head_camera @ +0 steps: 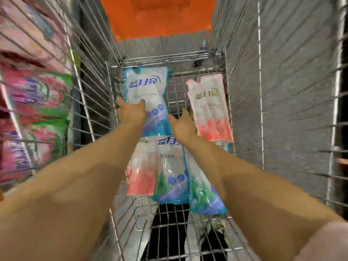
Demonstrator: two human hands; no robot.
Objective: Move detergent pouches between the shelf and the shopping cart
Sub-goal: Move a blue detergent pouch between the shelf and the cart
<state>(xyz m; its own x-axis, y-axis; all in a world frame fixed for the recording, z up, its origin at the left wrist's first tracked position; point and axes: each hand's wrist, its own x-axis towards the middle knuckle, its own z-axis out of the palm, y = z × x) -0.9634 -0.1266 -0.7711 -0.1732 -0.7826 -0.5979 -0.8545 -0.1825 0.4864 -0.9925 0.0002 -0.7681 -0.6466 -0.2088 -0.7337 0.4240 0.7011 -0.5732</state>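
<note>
**Both grips reaching into the cart: slip and snag hazards at the far pouch**

Head view. The left grip (131, 113), fingers spread apart, rests on the lower left edge of the blue pouch (146, 85) at the far end of the shopping cart (169, 57). Blur hides whether any finger curls behind that edge. The right grip (181, 126), fingers straight and holding nothing, points into the gap between the blue pouch and the pink pouch (209, 102) just beside it. Three nearer pouches (173, 172) lie overlapped on the cart floor beneath the forearms. The shelf (35, 87) stands at the left, outside the wire wall.

Probable hazards:
- A soft, liquid-filled pouch taken by one edge would likely sag and slide from the fingers.
- A pouch corner could catch in the wire mesh on the way up.
- The right grip may knock the pink pouch aside.
- The forearms may drag the nearer pouches when they draw back.
</note>
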